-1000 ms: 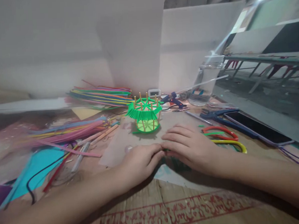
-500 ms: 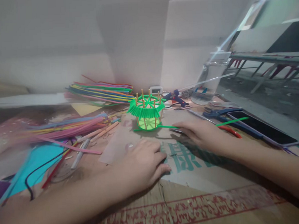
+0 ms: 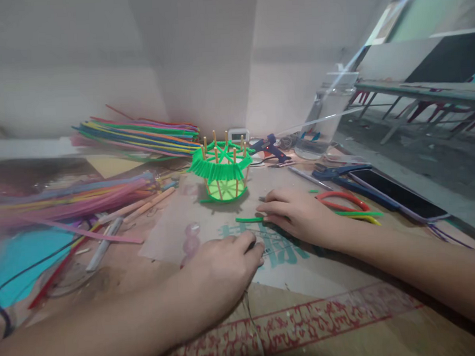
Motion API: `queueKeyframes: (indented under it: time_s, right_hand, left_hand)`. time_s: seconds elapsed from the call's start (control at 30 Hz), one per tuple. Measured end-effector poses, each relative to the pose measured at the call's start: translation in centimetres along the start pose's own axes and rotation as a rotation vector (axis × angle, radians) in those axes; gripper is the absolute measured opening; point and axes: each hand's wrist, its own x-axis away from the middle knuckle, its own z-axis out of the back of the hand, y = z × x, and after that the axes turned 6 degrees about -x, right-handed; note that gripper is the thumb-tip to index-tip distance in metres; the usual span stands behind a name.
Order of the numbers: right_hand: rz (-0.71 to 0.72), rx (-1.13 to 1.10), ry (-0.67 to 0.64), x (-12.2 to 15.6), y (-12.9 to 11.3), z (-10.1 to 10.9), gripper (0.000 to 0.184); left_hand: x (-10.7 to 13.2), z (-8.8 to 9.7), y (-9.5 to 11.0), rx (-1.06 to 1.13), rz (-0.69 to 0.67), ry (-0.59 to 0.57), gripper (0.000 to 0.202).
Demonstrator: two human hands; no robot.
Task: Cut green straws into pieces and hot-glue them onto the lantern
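My right hand (image 3: 299, 212) is closed on a green pipe cleaner (image 3: 248, 220), whose ends stick out on both sides of it. Beneath and beside this hand lie pliers with a red handle (image 3: 344, 194) and a yellow one, their grey tip just past my fingers. My left hand (image 3: 221, 261) rests palm down on the printed paper, fingers loosely bent and slightly apart, with nothing visible in them. Beyond both hands stands a small round frame (image 3: 221, 171) of wooden sticks and green pipe cleaners, with a fringed green band around its upper part.
Bundles of coloured pipe cleaners (image 3: 147, 135) lie at the back left, with pink ones (image 3: 115, 197) nearer. A glue gun (image 3: 273, 148), a small white display device (image 3: 239, 135) and a clear container (image 3: 322, 120) stand behind. A phone (image 3: 397, 193) and blue-handled pliers (image 3: 341, 178) lie right.
My right hand has drawn the green pipe cleaner away from the frame's base, nearer to my left hand. The left fingers have curled in slightly. The camera view has shifted.
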Motion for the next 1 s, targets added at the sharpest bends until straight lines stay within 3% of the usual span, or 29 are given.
queueKeyframes:
  time_s: [0.17, 0.33, 0.5, 0.67, 0.8, 1.0]
  right_hand:
    - [0.012, -0.079, -0.063, -0.4, -0.2, -0.6, 0.025]
    - [-0.052, -0.085, -0.095, -0.1, -0.2, -0.4, 0.023]
    - [-0.098, -0.126, -0.089, -0.3, -0.9, -0.5, 0.019]
    - [-0.073, -0.029, -0.111, -0.7, -1.2, -0.5, 0.020]
    - [-0.128, -0.055, -0.158, -1.0, -1.4, -0.3, 0.013]
    - [-0.052, -0.030, -0.011, -0.6, -1.7, -0.5, 0.018]
  left_hand:
    - [0.0, 1.0, 0.8, -0.060, -0.004, -0.090, 0.024]
    - [0.3, 2.0, 1.6, -0.145, -0.025, -0.260, 0.053]
    - [-0.1, 1.5, 2.0, -0.180, -0.016, -0.276, 0.058]
    - [-0.1, 1.6, 2.1, -0.162, 0.049, -0.248, 0.052]
    - [-0.2, 2.0, 0.3, 0.006, 0.099, -0.133, 0.026]
    - [-1.0, 1.1, -4.3, 0.113, 0.153, 0.189, 0.025]
